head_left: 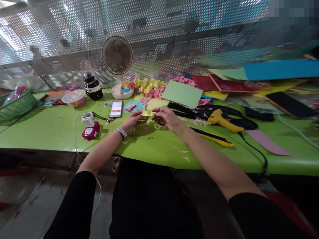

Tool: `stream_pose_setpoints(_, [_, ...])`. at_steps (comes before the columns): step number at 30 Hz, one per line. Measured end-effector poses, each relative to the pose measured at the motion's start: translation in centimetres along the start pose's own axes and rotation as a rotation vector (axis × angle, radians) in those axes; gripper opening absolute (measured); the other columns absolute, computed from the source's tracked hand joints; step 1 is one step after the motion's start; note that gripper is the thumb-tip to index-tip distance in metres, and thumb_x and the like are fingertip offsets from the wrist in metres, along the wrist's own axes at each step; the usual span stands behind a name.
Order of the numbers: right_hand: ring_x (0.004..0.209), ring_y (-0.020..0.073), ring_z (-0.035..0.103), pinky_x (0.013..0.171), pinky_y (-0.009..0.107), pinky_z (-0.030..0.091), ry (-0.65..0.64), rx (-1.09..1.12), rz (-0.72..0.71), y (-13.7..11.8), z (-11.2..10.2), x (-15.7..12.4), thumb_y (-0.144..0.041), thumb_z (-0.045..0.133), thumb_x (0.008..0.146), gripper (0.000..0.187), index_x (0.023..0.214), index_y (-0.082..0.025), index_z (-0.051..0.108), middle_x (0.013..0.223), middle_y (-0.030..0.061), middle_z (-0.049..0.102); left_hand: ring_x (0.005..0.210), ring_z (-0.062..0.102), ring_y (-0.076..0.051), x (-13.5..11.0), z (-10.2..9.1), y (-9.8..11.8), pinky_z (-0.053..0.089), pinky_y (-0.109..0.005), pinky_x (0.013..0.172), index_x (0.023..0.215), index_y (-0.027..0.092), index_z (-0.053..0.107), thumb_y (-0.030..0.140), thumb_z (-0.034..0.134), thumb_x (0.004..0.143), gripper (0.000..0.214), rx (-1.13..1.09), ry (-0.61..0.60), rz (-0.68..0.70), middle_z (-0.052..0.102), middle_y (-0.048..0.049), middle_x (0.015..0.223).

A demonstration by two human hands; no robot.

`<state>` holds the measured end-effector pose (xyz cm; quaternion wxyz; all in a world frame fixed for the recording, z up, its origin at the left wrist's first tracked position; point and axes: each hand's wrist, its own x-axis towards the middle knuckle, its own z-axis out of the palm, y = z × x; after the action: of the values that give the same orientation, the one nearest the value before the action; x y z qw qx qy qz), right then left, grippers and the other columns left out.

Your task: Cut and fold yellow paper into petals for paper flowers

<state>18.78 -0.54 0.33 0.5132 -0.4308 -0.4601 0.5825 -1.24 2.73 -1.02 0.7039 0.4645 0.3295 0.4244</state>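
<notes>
The left hand pinched a small yellow paper flower by its left edge, with the thumb and fingers close together. The right hand had its fingertips at the flower's right edge. That spot was small and a bit blurry, so one could not tell if those fingers pinched the paper or just touched it.

The flower was in front of the fan, a little to the fan's right, and held up over the table. Its long way seemed to run from side to side, from one hand to the other. Neither hand was clearly nearer to it, for it sat right between them. The left hand was the one nearer to the fan.

A heap of yellow paper flowers lay just right of the fan. A phone lay in front of the fan. A yellow glue gun lay well to the fan's right, nearer to the person.
</notes>
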Motion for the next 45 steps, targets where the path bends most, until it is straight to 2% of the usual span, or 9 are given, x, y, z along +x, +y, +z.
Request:
stream_pose_setpoints(3, [0.065,0.0121,0.068,0.068,0.026,0.056,-0.012,-0.079,-0.041,0.4,-0.1,0.1,-0.014,0.071,0.071,0.019,0.089,-0.019,0.073,0.078,0.0013,0.074,0.073,0.068,-0.011,0.0,0.0,0.0,0.054,-0.028,0.079,0.091,0.013,0.072,0.016,0.079,0.076,0.017,0.025,-0.025,0.030,0.073,-0.0031,0.086])
stream_pose_setpoints(9, [0.066,0.0146,0.066,0.070,0.030,0.056,0.042,-0.356,-0.282,1.2,-0.7,0.8,-0.027,0.074,0.074,0.010,0.081,-0.021,0.073,0.078,0.0017,0.074,0.067,0.066,-0.009,0.2,0.2,0.0,0.054,-0.026,0.076,0.090,0.012,0.072,0.015,0.079,0.074,0.017,0.144,0.037,0.069,0.073,-0.0016,0.080])
stream_pose_setpoints(12, [0.067,0.0166,0.067,0.071,0.032,0.056,0.028,-0.388,-0.317,1.2,-1.0,0.9,-0.032,0.074,0.074,0.013,0.082,-0.021,0.073,0.078,0.0024,0.074,0.064,0.065,-0.008,0.2,0.2,0.3,0.054,-0.026,0.075,0.091,0.011,0.074,0.017,0.079,0.076,0.017,0.223,0.016,0.087,0.073,-0.0022,0.079])
stream_pose_setpoints(17, [0.074,0.0192,0.068,0.073,0.033,0.054,-0.086,-0.471,-0.363,0.9,-1.1,0.5,-0.029,0.072,0.076,0.015,0.088,-0.022,0.073,0.083,0.0036,0.075,0.068,0.066,-0.010,0.2,0.0,0.5,0.055,-0.026,0.077,0.084,0.012,0.075,0.019,0.079,0.076,0.012,0.322,-0.005,0.122,0.075,-0.0047,0.081])
stream_pose_setpoints(22, [0.065,0.0191,0.063,0.068,0.033,0.047,-0.045,-0.762,-0.463,0.3,-0.9,-0.1,-0.025,0.061,0.083,0.014,0.085,-0.023,0.074,0.077,0.0037,0.074,0.065,0.066,-0.010,0.6,-0.3,0.4,0.056,-0.025,0.073,0.082,0.011,0.074,0.013,0.075,0.076,0.007,0.397,0.010,0.117,0.074,-0.0045,0.077])
stream_pose_setpoints(30, [0.065,0.0212,0.063,0.067,0.033,0.044,-0.111,-0.911,-0.492,0.8,-1.0,0.4,-0.025,0.058,0.087,0.022,0.100,-0.022,0.076,0.083,0.0067,0.076,0.063,0.065,-0.009,0.4,-0.2,0.5,0.056,-0.023,0.070,0.081,0.011,0.072,0.020,0.077,0.076,0.011,0.464,-0.028,0.204,0.072,-0.0036,0.075])
stream_pose_setpoints(37, [0.078,0.0239,0.068,0.072,0.034,0.047,-0.107,-1.130,-0.607,1.2,-1.1,0.6,-0.019,0.051,0.093,0.026,0.108,-0.017,0.072,0.098,0.0118,0.077,0.066,0.067,-0.010,0.8,-0.6,-0.2,0.057,-0.024,0.070,0.084,0.010,0.071,0.024,0.075,0.078,0.016,0.508,-0.083,0.267,0.072,-0.0041,0.077])
stream_pose_setpoints(40, [0.081,0.0244,0.069,0.072,0.034,0.048,-0.106,-1.227,-0.625,1.2,-0.7,0.5,-0.017,0.047,0.095,0.029,0.114,-0.015,0.069,0.102,0.0133,0.077,0.069,0.068,-0.011,1.1,-0.9,-0.5,0.058,-0.026,0.072,0.088,0.010,0.071,0.020,0.069,0.081,0.012,0.599,-0.102,0.344,0.073,-0.0043,0.079])
stream_pose_setpoints(45, [0.082,0.0255,0.069,0.070,0.033,0.047,-0.029,-1.295,-0.623,1.1,-0.3,0.3,-0.013,0.044,0.093,0.028,0.108,-0.014,0.068,0.099,0.0138,0.077,0.077,0.069,-0.013,1.0,-1.0,-0.6,0.054,-0.025,0.074,0.096,0.013,0.074,0.013,0.058,0.083,0.020,0.880,-0.054,0.588,0.076,-0.0058,0.089])
